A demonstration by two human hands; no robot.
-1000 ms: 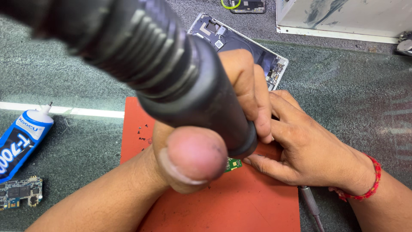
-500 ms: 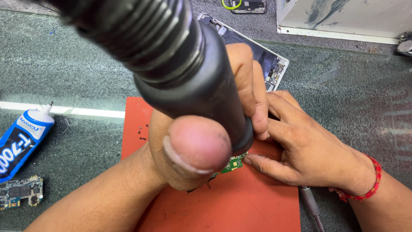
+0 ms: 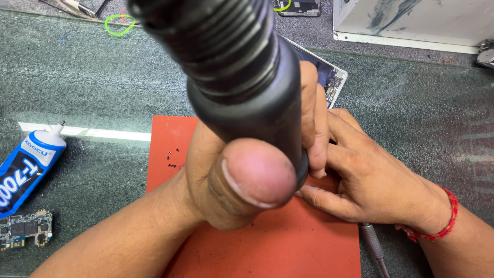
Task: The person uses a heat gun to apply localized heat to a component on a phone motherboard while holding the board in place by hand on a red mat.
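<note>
The left hand (image 3: 242, 175) is clamped around a thick black ribbed tool handle (image 3: 236, 67) that rises toward the camera and blocks much of the view, thumb pressed against its lower end and the tip pointing down at the red-orange rubber work mat (image 3: 309, 252). The right hand (image 3: 370, 185) lies flat on the mat just beside the tip, fingers together and pressing down on something small beneath them (what it pins is hidden by the handle and the fingers). This reads as the working step itself: tool applied, part steadied. Judging from this, the next move calls for a steady tip and a firm hold below. An opened phone body (image 3: 329, 77) lies behind the hands, and a blue glue tube (image 3: 25, 170) and a small green circuit board (image 3: 23, 229) sit on the dark speckled surface (image 3: 92, 82) at left.
</note>
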